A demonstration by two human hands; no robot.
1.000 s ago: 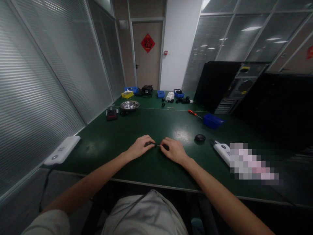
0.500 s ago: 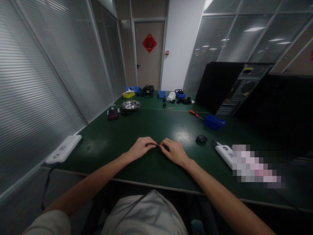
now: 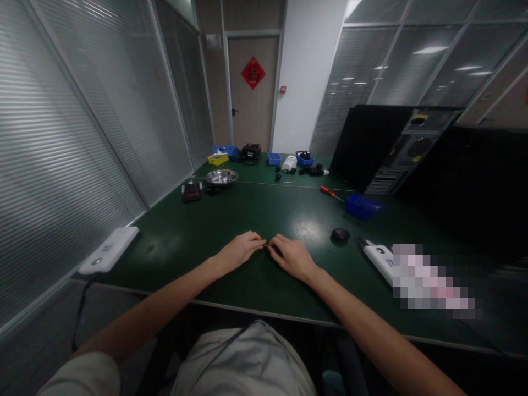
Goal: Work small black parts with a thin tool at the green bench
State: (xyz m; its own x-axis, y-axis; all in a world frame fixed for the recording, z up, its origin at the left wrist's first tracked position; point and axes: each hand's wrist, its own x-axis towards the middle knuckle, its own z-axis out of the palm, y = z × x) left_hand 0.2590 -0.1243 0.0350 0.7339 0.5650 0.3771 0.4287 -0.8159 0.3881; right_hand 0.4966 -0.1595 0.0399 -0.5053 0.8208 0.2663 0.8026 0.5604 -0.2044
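Across the green table (image 3: 231,217) I see my left hand (image 3: 239,248) and right hand (image 3: 293,256) nearly meeting, the fingers of each pinching a slim piece (image 3: 266,246). It bridges the fingertips, ends hidden, too small for me to identify remotely.

A diamond-shaped sign (image 3: 253,73) on the door (image 3: 254,118) reads 福 (dark on red).
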